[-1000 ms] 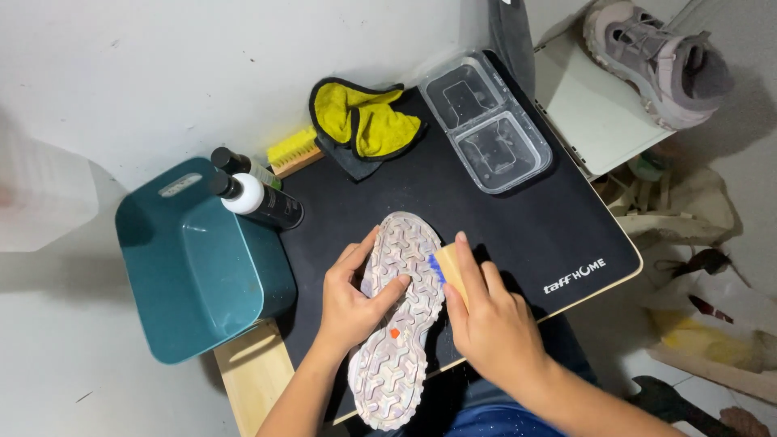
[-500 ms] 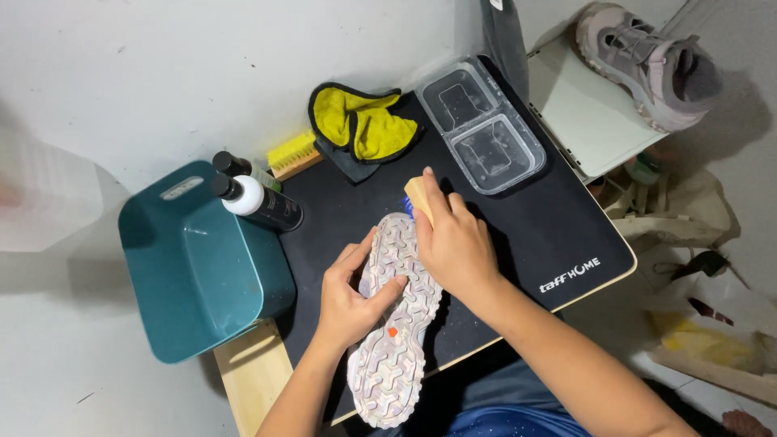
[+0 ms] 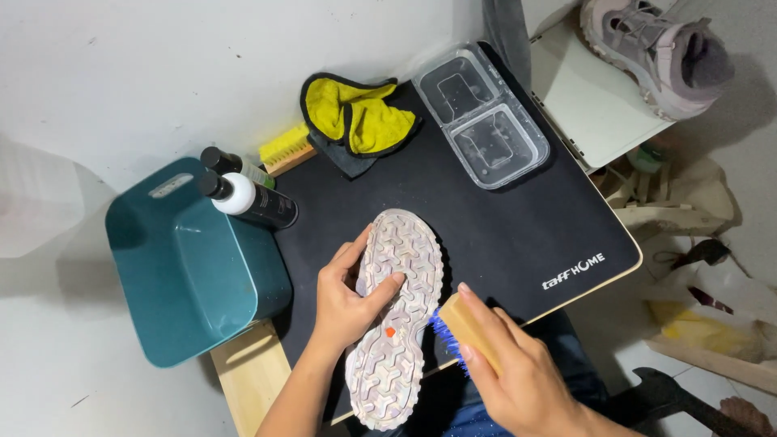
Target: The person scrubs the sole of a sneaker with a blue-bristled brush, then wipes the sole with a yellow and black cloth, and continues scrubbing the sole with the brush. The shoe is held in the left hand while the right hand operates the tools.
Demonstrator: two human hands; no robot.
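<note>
Black matting covers the counter (image 3: 518, 243). Nearest, the right hand (image 3: 518, 380) is closed around one wooden brush (image 3: 465, 330), its blue bristles at the side of one sole-up shoe (image 3: 396, 316). The left hand (image 3: 348, 299) clasps that shoe. Farther off lie two bottles (image 3: 255, 202), one yellow cloth (image 3: 360, 113) and one clear two-compartment tray (image 3: 484, 117).

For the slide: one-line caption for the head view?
Left hand steadies an upturned shoe on a black mat while the right hand presses a blue-bristled wooden brush against the sole's edge.
</note>
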